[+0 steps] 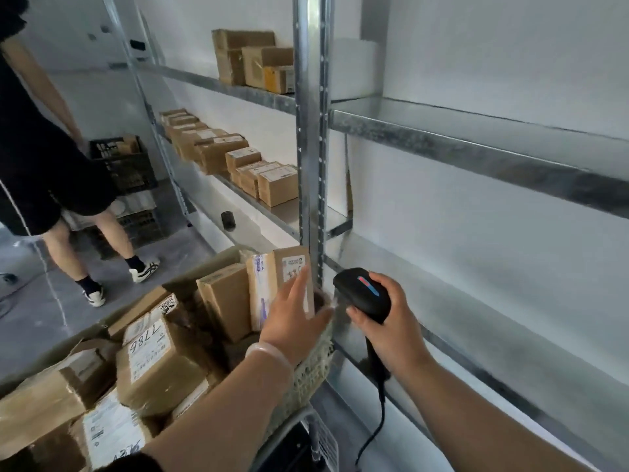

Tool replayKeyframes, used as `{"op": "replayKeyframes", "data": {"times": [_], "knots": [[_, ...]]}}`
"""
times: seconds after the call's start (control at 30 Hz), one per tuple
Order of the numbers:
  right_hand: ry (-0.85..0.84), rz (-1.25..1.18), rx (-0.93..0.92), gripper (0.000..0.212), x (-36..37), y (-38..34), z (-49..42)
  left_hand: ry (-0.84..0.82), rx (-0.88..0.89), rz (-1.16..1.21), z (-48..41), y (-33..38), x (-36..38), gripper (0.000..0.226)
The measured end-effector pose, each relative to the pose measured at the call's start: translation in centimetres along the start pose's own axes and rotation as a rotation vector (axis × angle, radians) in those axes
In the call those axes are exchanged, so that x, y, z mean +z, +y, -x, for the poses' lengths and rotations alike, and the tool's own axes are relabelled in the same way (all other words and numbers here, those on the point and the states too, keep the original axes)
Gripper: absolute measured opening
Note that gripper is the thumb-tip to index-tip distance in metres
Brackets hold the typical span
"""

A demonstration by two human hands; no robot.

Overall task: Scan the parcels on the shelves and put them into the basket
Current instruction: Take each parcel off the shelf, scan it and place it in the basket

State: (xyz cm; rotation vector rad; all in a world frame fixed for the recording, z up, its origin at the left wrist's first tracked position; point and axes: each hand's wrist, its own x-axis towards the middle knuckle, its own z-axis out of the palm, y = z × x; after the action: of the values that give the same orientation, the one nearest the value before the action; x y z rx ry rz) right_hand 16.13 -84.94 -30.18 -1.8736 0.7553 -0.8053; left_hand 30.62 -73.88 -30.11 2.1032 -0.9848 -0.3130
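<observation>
Left hand (292, 318): your fingers lie straight against the upright parcel (289, 267) in the basket's (315, 373) far right corner.
Right hand (391, 323): your fingers grip the scanner (364, 294) just beside it.

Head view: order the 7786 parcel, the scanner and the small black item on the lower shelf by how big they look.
1. 7786 parcel
2. scanner, partly covered by the right hand
3. small black item, which is farther off, so its true size is unsure
</observation>
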Motion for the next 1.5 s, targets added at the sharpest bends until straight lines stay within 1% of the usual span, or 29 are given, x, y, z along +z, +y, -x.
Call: {"op": "replayKeyframes", "data": {"times": [0.2,0.33,0.47,0.63,0.73,0.83,1.03,1.1,1.2,1.33,1.43,1.5], "knots": [[0.281,0.027,0.079,0.060,-5.4,-0.8,8.4,-0.242,0.218,-0.031,3.7,5.2,3.6,0.089],[0.455,0.056,0.159,0.059,-10.4,-1.0,14.0,-0.345,0.358,-0.043,6.7,9.8,6.9,0.088],[0.623,0.084,0.190,0.056,-15.2,-2.1,18.2,-0.393,0.492,0.001,9.5,14.7,9.6,0.086],[0.804,0.154,0.148,0.056,-22.3,-4.5,22.4,-0.429,0.640,0.015,13.1,22.8,12.0,0.083],[0.859,0.197,0.105,0.057,-26.4,-6.0,23.5,-0.408,0.695,0.028,14.1,27.5,12.7,0.081],[0.896,0.233,0.059,0.058,-30.5,-7.9,23.5,-0.344,0.724,0.037,14.1,31.8,12.9,0.080],[0.946,0.231,-0.049,0.051,-38.0,-12.1,20.3,-0.200,0.746,0.143,11.5,39.1,11.8,0.078],[0.948,0.197,-0.065,0.050,-39.6,-13.2,18.6,-0.195,0.742,0.203,10.3,41.1,11.4,0.077],[0.962,0.149,-0.084,0.050,-41.8,-13.9,16.0,-0.184,0.712,0.219,9.0,43.5,11.3,0.083],[0.988,0.108,-0.093,0.052,-43.9,-14.0,13.1,-0.199,0.635,0.279,7.4,46.3,11.6,0.090],[0.978,0.075,-0.075,0.056,-44.8,-13.9,11.7,-0.213,0.574,0.338,6.9,47.7,12.0,0.085],[0.967,0.046,-0.065,0.057,-44.9,-13.8,11.2,-0.227,0.586,0.365,7.2,48.1,12.4,0.075]]}}
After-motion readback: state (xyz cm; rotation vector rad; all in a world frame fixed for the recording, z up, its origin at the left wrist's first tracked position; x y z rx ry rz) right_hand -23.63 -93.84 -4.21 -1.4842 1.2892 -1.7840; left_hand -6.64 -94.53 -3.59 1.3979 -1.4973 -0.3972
